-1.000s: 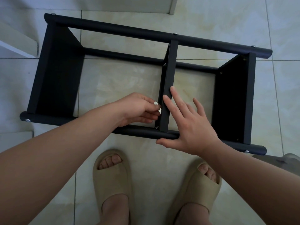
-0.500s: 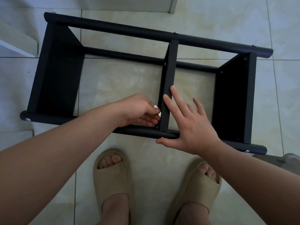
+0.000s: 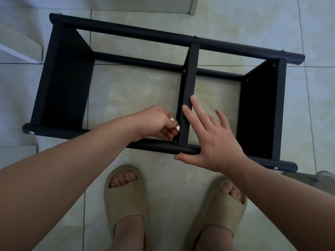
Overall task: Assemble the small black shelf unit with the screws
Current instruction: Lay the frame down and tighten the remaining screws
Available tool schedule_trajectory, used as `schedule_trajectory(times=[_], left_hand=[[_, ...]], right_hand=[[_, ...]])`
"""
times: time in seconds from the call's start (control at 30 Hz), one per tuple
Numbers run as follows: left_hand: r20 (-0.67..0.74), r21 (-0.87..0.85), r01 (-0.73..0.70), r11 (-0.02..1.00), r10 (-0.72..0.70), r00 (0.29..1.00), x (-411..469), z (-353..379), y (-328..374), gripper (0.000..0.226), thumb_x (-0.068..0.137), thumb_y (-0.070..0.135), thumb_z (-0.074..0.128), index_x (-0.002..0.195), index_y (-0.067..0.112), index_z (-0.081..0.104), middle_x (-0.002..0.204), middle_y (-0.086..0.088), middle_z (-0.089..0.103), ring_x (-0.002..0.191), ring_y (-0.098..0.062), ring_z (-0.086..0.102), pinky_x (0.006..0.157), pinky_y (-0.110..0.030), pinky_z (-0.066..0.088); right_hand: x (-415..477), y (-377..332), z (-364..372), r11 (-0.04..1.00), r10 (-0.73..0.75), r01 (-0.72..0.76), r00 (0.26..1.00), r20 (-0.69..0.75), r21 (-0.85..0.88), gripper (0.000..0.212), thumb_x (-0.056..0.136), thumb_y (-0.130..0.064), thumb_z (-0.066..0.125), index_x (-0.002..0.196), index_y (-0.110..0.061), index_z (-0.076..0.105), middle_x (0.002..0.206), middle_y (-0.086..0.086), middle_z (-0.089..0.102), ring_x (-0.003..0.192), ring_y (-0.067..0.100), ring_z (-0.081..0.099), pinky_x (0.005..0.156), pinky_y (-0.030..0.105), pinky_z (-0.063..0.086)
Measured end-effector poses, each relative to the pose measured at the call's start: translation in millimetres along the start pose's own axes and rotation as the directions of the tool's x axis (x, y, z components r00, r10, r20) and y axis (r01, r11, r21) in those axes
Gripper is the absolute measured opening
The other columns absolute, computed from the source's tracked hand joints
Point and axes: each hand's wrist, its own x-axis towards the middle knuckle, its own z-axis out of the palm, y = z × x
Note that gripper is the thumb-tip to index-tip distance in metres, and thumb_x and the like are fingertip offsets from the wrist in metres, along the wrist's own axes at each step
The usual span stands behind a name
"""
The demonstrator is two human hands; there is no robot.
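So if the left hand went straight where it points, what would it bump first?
Probably the middle panel of the shelf unit; the left hand is right beside it, maybe already touching.

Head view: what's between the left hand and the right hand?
The middle divider stands there, head view: the left hand pinches a small white piece beside its left face, the right hand rests straight fingers on its edge.

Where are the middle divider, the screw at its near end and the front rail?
middle divider point(image 3: 190, 82): head view, top edge.
screw point(image 3: 175, 141): head view, its head.
front rail point(image 3: 157, 146): head view, bare stretch.
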Motion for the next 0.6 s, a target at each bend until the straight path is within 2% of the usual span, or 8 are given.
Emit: schedule_trajectory(times=[0.37, 0.6], left_hand=[[0.034, 0.101, -0.019, 0.995, 0.015, 0.999, -5.0, -3.7, -3.2, 0.019, 0.101, 0.002, 0.051, 0.087, 0.007, 0.061, 0.080, -0.008, 0.067, 0.076, -0.019, 0.062, 0.077, -0.029, 0.052], [0.044, 0.194, -0.030, 0.981, 0.022, 0.999, -3.0, -6.4, -9.2, 0.018, 0.100, 0.004, 0.054, 0.087, 0.011, 0.066, 0.082, -0.005, 0.072, 0.077, -0.014, 0.066, 0.080, -0.031, 0.054]], right_hand=[[0.1, 0.9, 1.4, 1.000, -0.001, 0.001, 1.000, -0.007, -0.008, 0.116, 0.076, -0.091, 0.043, 0.163, -0.021, 0.009, 0.171, 0.000, -0.009, 0.146, 0.026, 0.037, 0.121, 0.059, 0.019], [-0.1, 1.8, 3.1, 1.000, -0.002, 0.002, 1.000, -0.011, -0.005, 0.116, 0.076, -0.091, 0.043, 0.163, -0.022, 0.009, 0.171, 0.000, -0.010, 0.146, 0.026, 0.037, 0.121, 0.059, 0.020]])
